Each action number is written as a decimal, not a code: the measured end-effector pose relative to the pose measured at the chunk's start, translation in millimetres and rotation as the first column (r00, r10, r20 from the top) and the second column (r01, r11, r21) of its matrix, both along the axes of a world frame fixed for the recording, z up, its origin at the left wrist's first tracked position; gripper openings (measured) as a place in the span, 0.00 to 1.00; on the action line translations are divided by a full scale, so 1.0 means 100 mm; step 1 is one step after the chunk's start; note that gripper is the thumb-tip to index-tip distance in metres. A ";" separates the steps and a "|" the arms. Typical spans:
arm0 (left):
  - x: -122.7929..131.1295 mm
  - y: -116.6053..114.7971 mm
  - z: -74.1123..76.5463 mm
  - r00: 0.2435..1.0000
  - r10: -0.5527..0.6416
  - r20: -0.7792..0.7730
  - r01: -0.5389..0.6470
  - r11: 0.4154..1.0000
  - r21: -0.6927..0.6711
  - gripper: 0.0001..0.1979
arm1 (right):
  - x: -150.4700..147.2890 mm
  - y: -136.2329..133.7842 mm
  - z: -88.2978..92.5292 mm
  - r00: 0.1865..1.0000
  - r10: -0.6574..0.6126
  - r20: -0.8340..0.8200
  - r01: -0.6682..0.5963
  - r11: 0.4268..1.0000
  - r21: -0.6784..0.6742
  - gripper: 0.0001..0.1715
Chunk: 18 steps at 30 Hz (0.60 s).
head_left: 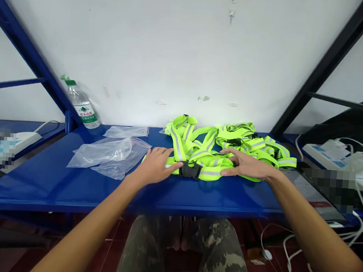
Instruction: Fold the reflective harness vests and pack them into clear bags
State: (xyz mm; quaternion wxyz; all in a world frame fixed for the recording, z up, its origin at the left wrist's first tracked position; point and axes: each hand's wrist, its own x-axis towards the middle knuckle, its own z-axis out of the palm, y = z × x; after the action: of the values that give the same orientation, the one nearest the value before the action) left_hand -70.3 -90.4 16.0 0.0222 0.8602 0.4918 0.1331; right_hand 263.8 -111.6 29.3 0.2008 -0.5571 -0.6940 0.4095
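A neon yellow-green reflective strap point(211, 172) with a grey stripe and a black buckle point(190, 170) lies along the front of a tangled strap pile. My left hand point(155, 166) rests over the strap's left part, fingers apart from the thumb, whose tip is at the buckle's left end. On the other side, my right hand point(245, 164) is spread in a C shape, thumb touching the strap and fingers over the pile. The fingertips' undersides are hidden. More looped reflective straps point(257, 146) are heaped behind and to the right, with small black fittings among them.
Clear plastic bags point(114, 151) lie left on the blue table point(79, 191). A water bottle point(85, 107) leans by the wall and blue frame. At right are a dark flat device point(309, 188), power strips point(321, 153) and white cables point(360, 196).
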 end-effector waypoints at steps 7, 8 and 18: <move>0.28 0.05 -0.26 0.997 0.040 0.061 -0.041 0.999 0.008 0.38 | 0.00 -0.01 -0.02 0.974 0.225 -0.031 -0.227 0.967 -0.112 0.22; 0.27 0.06 -0.27 0.996 0.048 0.069 -0.048 0.999 -0.002 0.36 | 0.03 -0.01 -0.01 0.972 0.230 -0.053 -0.235 0.961 -0.143 0.21; 0.33 -0.09 -0.13 0.979 0.199 -0.038 -0.195 0.976 0.094 0.26 | 0.09 -0.01 -0.07 0.997 0.011 -0.072 -0.020 0.992 -0.126 0.25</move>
State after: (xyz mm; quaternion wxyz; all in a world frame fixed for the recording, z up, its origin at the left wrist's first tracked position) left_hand -37.4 -99.3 2.7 -0.0412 0.8101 0.5687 0.1364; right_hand 273.0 -112.9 21.9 0.1864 -0.5486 -0.6633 0.4736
